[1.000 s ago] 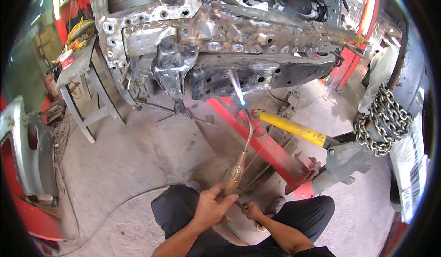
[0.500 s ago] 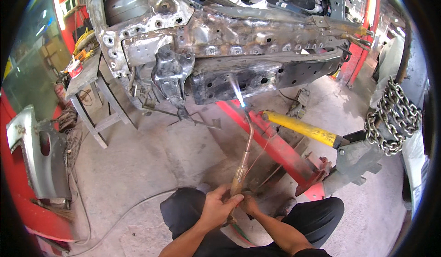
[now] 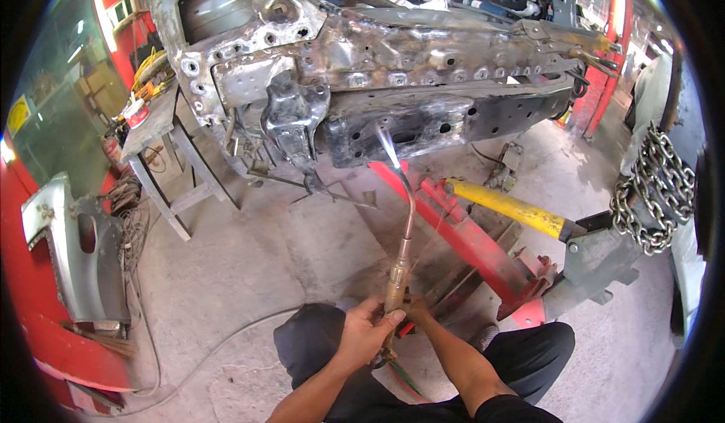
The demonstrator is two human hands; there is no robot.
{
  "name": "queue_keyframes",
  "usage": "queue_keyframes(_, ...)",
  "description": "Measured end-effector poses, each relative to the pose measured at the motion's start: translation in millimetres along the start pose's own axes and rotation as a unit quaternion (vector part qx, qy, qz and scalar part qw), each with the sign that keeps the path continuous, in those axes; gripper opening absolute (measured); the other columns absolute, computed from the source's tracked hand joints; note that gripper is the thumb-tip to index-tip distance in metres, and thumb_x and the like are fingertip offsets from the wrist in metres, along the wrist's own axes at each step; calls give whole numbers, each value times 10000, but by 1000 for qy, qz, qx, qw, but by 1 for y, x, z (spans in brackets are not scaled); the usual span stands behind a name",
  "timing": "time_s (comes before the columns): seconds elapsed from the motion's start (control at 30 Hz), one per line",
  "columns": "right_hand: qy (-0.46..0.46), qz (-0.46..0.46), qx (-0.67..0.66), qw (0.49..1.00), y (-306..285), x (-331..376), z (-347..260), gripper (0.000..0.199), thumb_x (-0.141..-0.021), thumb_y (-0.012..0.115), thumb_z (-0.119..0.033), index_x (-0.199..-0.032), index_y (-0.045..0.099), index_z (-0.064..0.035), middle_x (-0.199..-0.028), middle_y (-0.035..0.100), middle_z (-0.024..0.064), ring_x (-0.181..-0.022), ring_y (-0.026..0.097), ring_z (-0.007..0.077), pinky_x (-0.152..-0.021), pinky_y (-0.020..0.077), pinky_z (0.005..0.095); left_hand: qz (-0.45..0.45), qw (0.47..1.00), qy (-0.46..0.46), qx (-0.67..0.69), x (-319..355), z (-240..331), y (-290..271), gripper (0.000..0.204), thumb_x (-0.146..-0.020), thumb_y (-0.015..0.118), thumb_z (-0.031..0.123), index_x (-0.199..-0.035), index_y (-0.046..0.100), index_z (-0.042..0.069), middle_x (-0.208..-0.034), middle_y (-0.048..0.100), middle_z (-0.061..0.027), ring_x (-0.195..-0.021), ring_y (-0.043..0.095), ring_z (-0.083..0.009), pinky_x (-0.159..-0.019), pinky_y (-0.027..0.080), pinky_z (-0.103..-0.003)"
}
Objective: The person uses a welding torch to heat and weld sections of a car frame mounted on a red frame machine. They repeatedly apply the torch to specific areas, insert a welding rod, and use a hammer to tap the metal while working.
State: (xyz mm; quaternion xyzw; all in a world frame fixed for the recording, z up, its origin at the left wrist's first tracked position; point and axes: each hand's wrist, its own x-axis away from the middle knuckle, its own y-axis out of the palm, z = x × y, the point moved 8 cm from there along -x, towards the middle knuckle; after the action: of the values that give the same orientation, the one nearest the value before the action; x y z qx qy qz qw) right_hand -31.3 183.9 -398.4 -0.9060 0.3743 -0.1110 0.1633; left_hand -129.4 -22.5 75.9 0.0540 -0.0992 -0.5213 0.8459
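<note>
My left hand [image 3: 370, 331] is closed round the handle of a brass-coloured gas torch [image 3: 398, 276], its thumb lying along the grip. The torch points away from me, and its bent copper neck ends in a narrow white-blue flame [image 3: 389, 149]. In this view the flame overlaps the dark sill of a stripped car body [image 3: 423, 125]. My right hand [image 3: 416, 311] is closed just right of the handle, its fingertips partly hidden behind it. Something small and red shows below those fingers; its kind is unclear. Red and green hoses [image 3: 406, 380] hang below the torch.
A red steel beam [image 3: 472, 242] with a yellow cylinder [image 3: 513, 205] slants across the floor at right. A chain [image 3: 653, 192] is wrapped round a post there. At left are a grey trestle [image 3: 177, 166], a loose fender [image 3: 75, 249] and a cable on the floor.
The view has shifted slightly, so the car body and the floor items sit further right. The torch stays lit in my left hand. My right hand has risen a little along the handle.
</note>
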Motion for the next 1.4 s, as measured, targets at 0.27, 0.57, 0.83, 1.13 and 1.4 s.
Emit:
queue_keyframes(0.27, 95, -154, -63, 981, -18, 114, -198, 453, -1018, 667, -293, -1347, 656, 17, -1098, 751, 116, -983, 716, 206, -874, 577, 371, 20, 1000, -9, 6, 1, -9, -7, 264, -962, 736, 41, -1213, 697, -32, -1072, 749, -52, -971, 671, -112, -877, 539, -279)
queue_keyframes(0.57, 110, -213, -328, 914, -51, 203, -350, 615, -1022, 660, -251, -1536, 463, 24, -1449, 585, 160, -1355, 542, 245, -1136, 435, 374, 30, 999, 26, -37, 1, -6, -2, 207, -946, 742, 23, -1142, 684, -10, -1004, 715, -28, -909, 645, -96, -826, 530, -276)
queue_keyframes(0.83, 46, -223, -215, 950, -41, 226, -353, 866, -928, 739, -211, -1625, 274, 7, -1546, 490, 193, -1452, 460, 264, -1209, 354, 380, -13, 1000, 16, -22, 5, 1, 16, 221, -965, 752, 80, -1144, 667, -21, -964, 714, -29, -831, 624, -74, -751, 513, -248)
queue_keyframes(1.13, -42, -165, -111, 979, -35, 213, -358, 586, -948, 771, -110, -1448, 480, -16, -1271, 623, 98, -1172, 598, 176, -1018, 498, 356, -45, 997, 32, -56, 9, 6, 18, 249, -951, 762, 90, -1144, 665, -34, -990, 734, -61, -873, 655, -91, -791, 534, -263)
queue_keyframes(1.4, -89, -106, -16, 990, -69, 211, -374, 603, -830, 753, -145, -1358, 492, -16, -1092, 652, 216, -1008, 666, 414, -888, 531, 462, -48, 997, 37, 40, 9, 15, 22, 186, -973, 740, 100, -1091, 632, 6, -997, 718, -51, -884, 644, -99, -835, 518, -271)
